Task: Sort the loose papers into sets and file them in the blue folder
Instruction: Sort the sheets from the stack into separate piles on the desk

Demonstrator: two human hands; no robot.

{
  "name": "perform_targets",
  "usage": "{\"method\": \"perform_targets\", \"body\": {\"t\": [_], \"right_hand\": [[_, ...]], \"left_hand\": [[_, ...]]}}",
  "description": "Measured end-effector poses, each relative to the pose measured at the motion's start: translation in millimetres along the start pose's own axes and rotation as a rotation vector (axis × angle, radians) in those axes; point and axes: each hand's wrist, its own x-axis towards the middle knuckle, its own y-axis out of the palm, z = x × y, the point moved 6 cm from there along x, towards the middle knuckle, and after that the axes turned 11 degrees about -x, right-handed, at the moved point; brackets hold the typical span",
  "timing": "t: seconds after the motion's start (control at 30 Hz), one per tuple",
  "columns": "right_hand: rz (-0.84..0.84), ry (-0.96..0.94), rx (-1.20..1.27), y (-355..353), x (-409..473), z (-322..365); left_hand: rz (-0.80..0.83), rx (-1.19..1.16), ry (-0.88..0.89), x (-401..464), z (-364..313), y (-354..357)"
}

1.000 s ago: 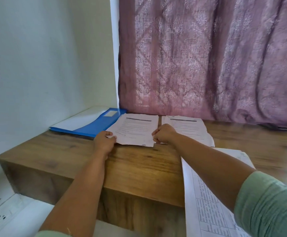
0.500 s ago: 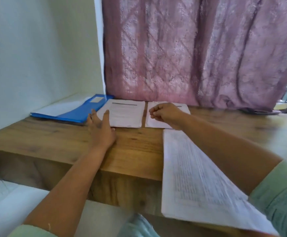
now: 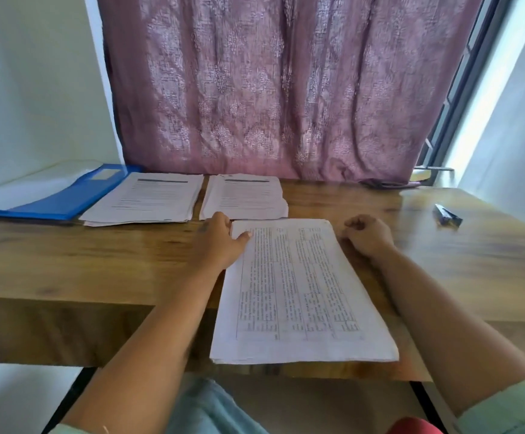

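Observation:
A thick stack of printed papers [image 3: 298,296] lies in front of me, its near end overhanging the table edge. My left hand [image 3: 220,242] grips the stack's far left corner, thumb on top. My right hand [image 3: 369,234] rests curled on the wood beside the stack's far right corner, holding nothing. Two smaller paper sets lie side by side at the back: a left set [image 3: 148,197] and a right set [image 3: 244,195]. The blue folder [image 3: 63,198] lies open at the back left, next to the left set.
The wooden table [image 3: 98,261] runs the width of the view. A dark pen [image 3: 447,214] lies at the right. A mauve curtain [image 3: 270,89] hangs behind the table, with a window frame [image 3: 452,104] at the right and a white wall on the left.
Both hands came back from the two far paper sets to the big stack. The left hand took hold of its corner. My view swung right and centred on the stack.

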Motion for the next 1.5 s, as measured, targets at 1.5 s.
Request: {"method": "perform_targets", "body": {"t": [1.5], "right_hand": [[0.654,-0.137,0.663,41.6,40.2,105.6]], "left_hand": [[-0.020,-0.499,-0.188,69.5,-2.6,-28.5]]}}
